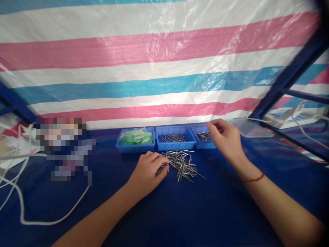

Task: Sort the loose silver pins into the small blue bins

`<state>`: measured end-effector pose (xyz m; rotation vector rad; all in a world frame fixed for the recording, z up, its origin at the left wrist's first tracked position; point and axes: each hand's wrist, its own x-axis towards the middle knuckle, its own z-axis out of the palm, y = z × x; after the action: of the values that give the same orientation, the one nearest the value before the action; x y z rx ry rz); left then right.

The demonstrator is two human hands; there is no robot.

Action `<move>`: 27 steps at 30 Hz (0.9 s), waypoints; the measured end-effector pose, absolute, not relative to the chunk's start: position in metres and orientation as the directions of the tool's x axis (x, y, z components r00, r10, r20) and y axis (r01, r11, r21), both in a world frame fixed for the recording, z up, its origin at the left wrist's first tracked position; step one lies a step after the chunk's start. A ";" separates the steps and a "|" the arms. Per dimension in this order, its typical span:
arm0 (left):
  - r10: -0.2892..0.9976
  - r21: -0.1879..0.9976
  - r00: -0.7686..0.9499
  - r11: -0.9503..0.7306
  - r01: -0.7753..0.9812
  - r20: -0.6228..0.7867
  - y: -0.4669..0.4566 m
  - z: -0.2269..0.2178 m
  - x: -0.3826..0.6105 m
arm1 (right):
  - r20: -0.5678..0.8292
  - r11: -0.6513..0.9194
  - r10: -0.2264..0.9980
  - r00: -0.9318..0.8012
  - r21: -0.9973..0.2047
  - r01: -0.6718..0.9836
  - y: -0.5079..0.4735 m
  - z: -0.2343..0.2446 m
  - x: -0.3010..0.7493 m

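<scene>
A loose pile of small metal pins lies on the dark blue table cover. My left hand rests at the pile's left edge, fingers curled and pinched on a few pins. My right hand reaches over the right blue tray, which holds more metal pins; its fingers are pinched together above the tray, and what they hold is too small to make out. The middle blue tray also holds pins. The left blue tray is filled with green translucent parts.
A clear plastic lid lies right of the trays. White cables loop over the table's left side, beside a blurred-out patch. A striped pink, white and blue tarp hangs behind. A dark blue frame post slants at right.
</scene>
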<state>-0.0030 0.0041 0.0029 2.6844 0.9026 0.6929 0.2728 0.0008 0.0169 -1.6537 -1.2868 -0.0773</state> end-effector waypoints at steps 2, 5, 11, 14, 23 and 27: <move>0.594 0.298 0.730 -0.803 0.516 0.336 0.003 0.003 -0.002 | 0.581 -0.022 0.681 0.446 -0.592 0.806 0.009 0.010 0.285; 0.561 0.222 0.774 -0.828 0.515 0.295 0.000 0.001 -0.001 | 0.616 -0.072 0.678 0.401 -0.487 0.870 0.015 0.002 0.287; 0.566 0.149 0.774 -0.824 0.547 0.284 -0.003 -0.001 0.000 | 0.564 0.108 0.815 0.134 -0.375 0.921 -0.021 0.005 0.254; 0.639 0.171 0.705 -0.766 0.620 0.307 -0.007 -0.002 -0.002 | 0.530 0.172 0.847 -0.037 -0.207 0.963 -0.058 -0.006 0.236; 0.765 0.227 0.589 -0.641 0.733 0.262 -0.031 -0.024 0.006 | 0.382 0.151 0.916 -0.124 -0.040 0.988 -0.085 -0.040 0.209; 0.760 0.243 0.585 -0.647 0.723 0.284 -0.032 -0.026 0.008 | 0.366 0.207 0.916 -0.165 -0.079 0.975 -0.076 -0.038 0.202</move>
<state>0.0077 -0.0320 -0.0258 2.7059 1.2698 0.5585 0.2017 -0.0756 -0.0376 -1.7721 -2.1548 -0.2482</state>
